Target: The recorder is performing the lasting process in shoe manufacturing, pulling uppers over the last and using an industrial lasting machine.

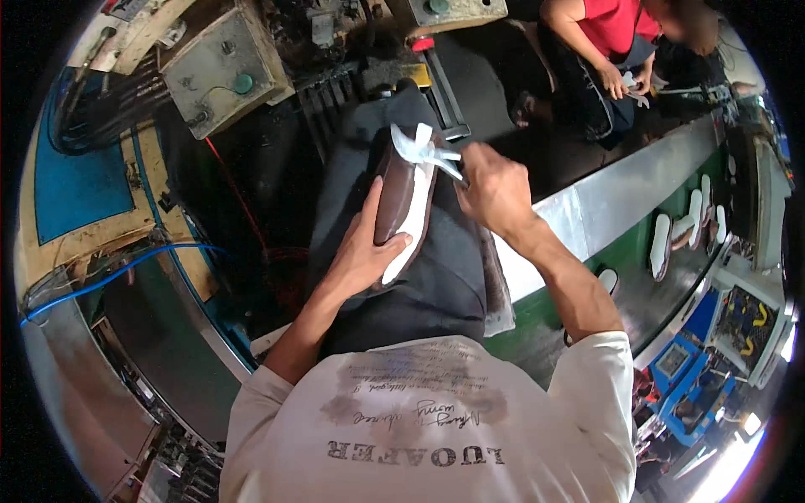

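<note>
A brown shoe (392,201) lies bottom up on my dark-trousered thighs, with a white strip running along its underside. My left hand (369,256) is wrapped round the shoe's near end, the thumb pressed on the white bottom. My right hand (496,189) grips the handles of metal pincers (411,147). Their curved head lies over the far end of the shoe, beside a small white tab (424,134). Whether the jaws bite on anything cannot be made out.
To my right runs a metal-edged conveyor with a green belt (528,335), carrying several shoes (661,243). A grey control box (222,75) and machinery stand ahead on the left. Beyond the conveyor's far end sits a person in red (608,33). A blue hose (126,268) crosses at left.
</note>
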Tool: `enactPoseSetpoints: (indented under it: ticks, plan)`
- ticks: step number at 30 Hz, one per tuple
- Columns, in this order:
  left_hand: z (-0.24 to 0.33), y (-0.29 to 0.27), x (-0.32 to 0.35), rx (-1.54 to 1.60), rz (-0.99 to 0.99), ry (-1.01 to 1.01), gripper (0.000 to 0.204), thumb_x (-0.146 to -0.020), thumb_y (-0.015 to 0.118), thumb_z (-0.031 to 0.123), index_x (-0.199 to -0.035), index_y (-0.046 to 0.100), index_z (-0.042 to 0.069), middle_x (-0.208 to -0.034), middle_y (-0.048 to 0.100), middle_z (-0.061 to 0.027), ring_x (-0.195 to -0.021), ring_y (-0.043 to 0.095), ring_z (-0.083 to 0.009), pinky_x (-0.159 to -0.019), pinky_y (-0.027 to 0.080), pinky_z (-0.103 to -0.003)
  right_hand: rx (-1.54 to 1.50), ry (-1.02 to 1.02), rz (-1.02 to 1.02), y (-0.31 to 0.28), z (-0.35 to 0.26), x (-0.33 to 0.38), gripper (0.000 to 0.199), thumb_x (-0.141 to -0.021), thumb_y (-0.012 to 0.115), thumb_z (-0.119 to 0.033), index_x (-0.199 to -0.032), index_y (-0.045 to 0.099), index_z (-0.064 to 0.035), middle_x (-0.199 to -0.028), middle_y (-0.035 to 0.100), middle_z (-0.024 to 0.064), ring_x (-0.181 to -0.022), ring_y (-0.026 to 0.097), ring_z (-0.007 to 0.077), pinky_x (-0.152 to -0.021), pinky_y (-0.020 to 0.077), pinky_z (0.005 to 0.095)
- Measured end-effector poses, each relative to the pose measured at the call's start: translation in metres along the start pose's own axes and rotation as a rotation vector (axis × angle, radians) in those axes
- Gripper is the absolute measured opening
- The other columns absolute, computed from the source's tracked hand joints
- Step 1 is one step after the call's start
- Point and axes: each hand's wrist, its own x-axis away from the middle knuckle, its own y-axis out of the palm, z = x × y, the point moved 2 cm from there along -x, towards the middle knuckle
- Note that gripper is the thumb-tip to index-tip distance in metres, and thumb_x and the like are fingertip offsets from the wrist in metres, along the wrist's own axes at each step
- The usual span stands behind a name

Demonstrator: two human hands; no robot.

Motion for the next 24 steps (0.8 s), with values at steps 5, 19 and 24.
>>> enactPoseSetpoints:
  ticks: [5,19,24]
  plan:
    - [0.03,0.017,-0.004,-0.306,0.035,-0.02,0.104,-0.096,0.08,0.028,-0.177,0.016,0.019,-0.128,0.056,-0.0406,-0.114,0.062,-0.0606,-0.102,0.053,-0.057,0.204,0.148,-0.195,0.052,0.033,0.017,0.025,-0.096,0.069,-0.019,-0.108,0.054,-0.0046,-0.093,0.072,0.0193,-0.078,0.076,0.0426,-0.07,0.0624,0.0516]
    - [0.039,0.008,0.0,-0.467,0.025,0.004,0.1,-0.099,0.077,0.033,-0.177,0.016,0.016,-0.127,0.053,-0.0439,-0.11,0.064,-0.063,-0.098,0.055,-0.061,0.279,0.154,-0.201,0.028,0.023,0.016,0.031,-0.085,0.076,-0.012,-0.106,0.054,-0.0066,-0.091,0.071,0.0202,-0.076,0.074,0.0454,-0.065,0.0601,0.0553]
    - [0.048,0.008,0.007,-0.485,-0.02,-0.031,0.097,-0.101,0.075,0.032,-0.176,0.016,0.013,-0.126,0.053,-0.0427,-0.111,0.064,-0.0607,-0.099,0.055,-0.059,-0.069,0.164,0.125,0.046,0.015,0.023,0.032,-0.087,0.077,-0.012,-0.105,0.052,-0.0034,-0.094,0.071,0.0215,-0.077,0.073,0.0456,-0.068,0.0604,0.0565]
